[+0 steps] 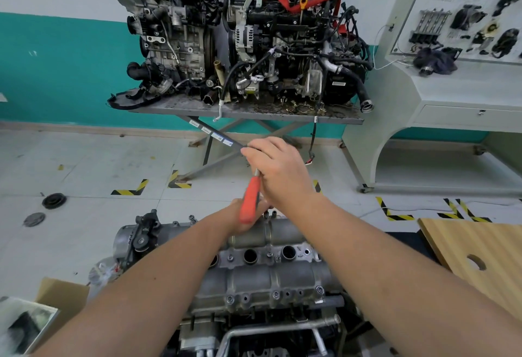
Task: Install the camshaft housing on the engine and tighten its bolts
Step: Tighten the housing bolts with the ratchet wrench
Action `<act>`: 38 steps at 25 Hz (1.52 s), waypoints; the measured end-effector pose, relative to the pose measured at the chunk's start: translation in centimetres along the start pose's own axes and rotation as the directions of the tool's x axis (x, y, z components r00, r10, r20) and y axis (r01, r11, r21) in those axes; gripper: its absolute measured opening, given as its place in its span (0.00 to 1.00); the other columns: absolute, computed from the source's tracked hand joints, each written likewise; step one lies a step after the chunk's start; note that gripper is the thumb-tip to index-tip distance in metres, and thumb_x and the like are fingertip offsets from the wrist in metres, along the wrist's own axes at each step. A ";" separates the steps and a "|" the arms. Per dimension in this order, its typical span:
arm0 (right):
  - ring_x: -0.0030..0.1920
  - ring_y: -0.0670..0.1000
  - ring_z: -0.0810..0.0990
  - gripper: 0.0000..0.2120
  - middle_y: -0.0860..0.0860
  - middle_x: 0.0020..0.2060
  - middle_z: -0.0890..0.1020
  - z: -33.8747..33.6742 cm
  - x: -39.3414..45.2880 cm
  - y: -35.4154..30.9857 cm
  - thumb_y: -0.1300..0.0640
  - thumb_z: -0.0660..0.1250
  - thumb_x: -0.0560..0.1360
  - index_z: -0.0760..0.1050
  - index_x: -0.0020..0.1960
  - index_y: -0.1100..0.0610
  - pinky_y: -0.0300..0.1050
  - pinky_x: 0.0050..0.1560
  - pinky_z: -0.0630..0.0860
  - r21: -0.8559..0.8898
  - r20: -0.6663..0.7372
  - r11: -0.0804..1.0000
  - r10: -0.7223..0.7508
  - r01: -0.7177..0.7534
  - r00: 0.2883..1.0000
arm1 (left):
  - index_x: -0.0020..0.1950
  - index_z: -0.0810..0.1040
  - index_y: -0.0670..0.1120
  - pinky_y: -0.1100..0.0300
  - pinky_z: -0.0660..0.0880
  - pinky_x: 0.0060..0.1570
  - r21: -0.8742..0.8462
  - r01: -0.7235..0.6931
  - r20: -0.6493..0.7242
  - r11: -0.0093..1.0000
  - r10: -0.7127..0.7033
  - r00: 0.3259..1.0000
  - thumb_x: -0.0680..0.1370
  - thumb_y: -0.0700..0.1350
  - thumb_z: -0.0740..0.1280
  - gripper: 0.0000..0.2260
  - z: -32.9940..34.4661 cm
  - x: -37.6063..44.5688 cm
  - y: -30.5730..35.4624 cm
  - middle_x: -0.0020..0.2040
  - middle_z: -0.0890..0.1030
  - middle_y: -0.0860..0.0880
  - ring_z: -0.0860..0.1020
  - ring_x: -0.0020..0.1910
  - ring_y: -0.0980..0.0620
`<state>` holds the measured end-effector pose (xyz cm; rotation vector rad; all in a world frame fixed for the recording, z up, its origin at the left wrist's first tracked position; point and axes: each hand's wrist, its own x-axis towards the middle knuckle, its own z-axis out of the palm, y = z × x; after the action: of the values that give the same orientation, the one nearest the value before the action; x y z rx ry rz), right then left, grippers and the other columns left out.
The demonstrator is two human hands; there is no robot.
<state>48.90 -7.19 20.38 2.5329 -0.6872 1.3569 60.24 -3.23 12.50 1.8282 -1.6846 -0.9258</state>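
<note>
The grey camshaft housing (262, 277) lies on top of the engine (254, 328) at the bottom centre, with several bolts (230, 299) along its near edge. My right hand (278, 167) grips the upper end of a tool with an orange handle (250, 200), held above the housing's far edge. My left hand (240, 221) reaches under the orange handle at the far side of the housing; its fingers are mostly hidden behind the handle and my right wrist.
Two other engines (243, 34) stand on a metal stand (248, 111) ahead. A grey display cabinet (452, 88) is at the right. A wooden board (477, 255) with a hole lies to the right, a cardboard box (59, 297) at lower left.
</note>
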 end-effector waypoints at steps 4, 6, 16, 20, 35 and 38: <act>0.47 0.58 0.77 0.17 0.54 0.48 0.79 -2.0 2.4 -0.3 0.46 0.61 0.79 0.77 0.60 0.56 0.52 0.46 0.71 -0.367 0.387 0.922 0.033 0.121 0.921 | 0.69 0.74 0.52 0.61 0.60 0.64 -0.081 0.136 0.132 0.987 -0.125 0.983 0.84 0.60 0.50 0.22 -0.6 -0.2 0.2 0.73 0.72 0.50 0.67 0.70 0.51; 0.51 0.57 0.76 0.22 0.53 0.51 0.77 -3.0 3.7 -0.8 0.40 0.50 0.82 0.73 0.62 0.53 0.52 0.46 0.67 -0.408 0.561 0.912 0.227 0.028 0.796 | 0.64 0.77 0.54 0.56 0.60 0.70 -0.100 0.135 0.132 0.986 -0.121 0.984 0.83 0.63 0.47 0.24 -0.6 -0.1 0.0 0.71 0.74 0.52 0.67 0.71 0.51; 0.39 0.50 0.85 0.04 0.48 0.32 0.82 -3.5 3.8 -0.3 0.62 0.55 0.79 0.66 0.49 0.55 0.48 0.45 0.65 0.494 0.802 -0.483 0.573 -0.723 0.165 | 0.66 0.78 0.56 0.49 0.58 0.75 -0.008 0.041 0.148 0.999 -0.039 0.988 0.84 0.61 0.48 0.23 -0.3 0.1 -0.8 0.70 0.73 0.50 0.67 0.72 0.49; 0.39 0.48 0.83 0.08 0.46 0.33 0.82 -2.0 1.6 -0.7 0.54 0.60 0.83 0.74 0.46 0.52 0.46 0.49 0.71 0.687 0.668 -0.481 0.713 -0.545 0.213 | 0.66 0.77 0.55 0.53 0.60 0.74 0.027 0.018 0.114 0.999 -0.021 0.993 0.85 0.59 0.49 0.21 0.0 0.4 -0.9 0.69 0.74 0.49 0.68 0.70 0.48; 0.48 0.60 0.79 0.16 0.54 0.48 0.82 -1.9 1.2 -0.2 0.52 0.63 0.77 0.80 0.60 0.59 0.53 0.48 0.74 -0.244 0.265 0.970 0.049 0.017 0.963 | 0.50 0.75 0.60 0.52 0.66 0.67 0.022 0.127 0.056 0.992 -0.128 0.990 0.85 0.57 0.51 0.13 0.5 0.6 -0.8 0.65 0.75 0.48 0.71 0.65 0.46; 0.55 0.58 0.77 0.25 0.52 0.56 0.79 -2.8 2.3 -0.3 0.40 0.53 0.81 0.72 0.67 0.55 0.52 0.50 0.70 -0.324 0.482 0.946 0.169 -0.005 0.860 | 0.56 0.77 0.60 0.57 0.64 0.66 0.001 0.098 0.068 0.995 -0.098 0.993 0.84 0.59 0.50 0.16 0.7 0.8 -1.0 0.66 0.76 0.51 0.70 0.67 0.50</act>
<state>48.10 -6.57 23.86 2.6139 -1.0264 0.5201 60.38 -3.86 11.19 1.9126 -1.6449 -1.0409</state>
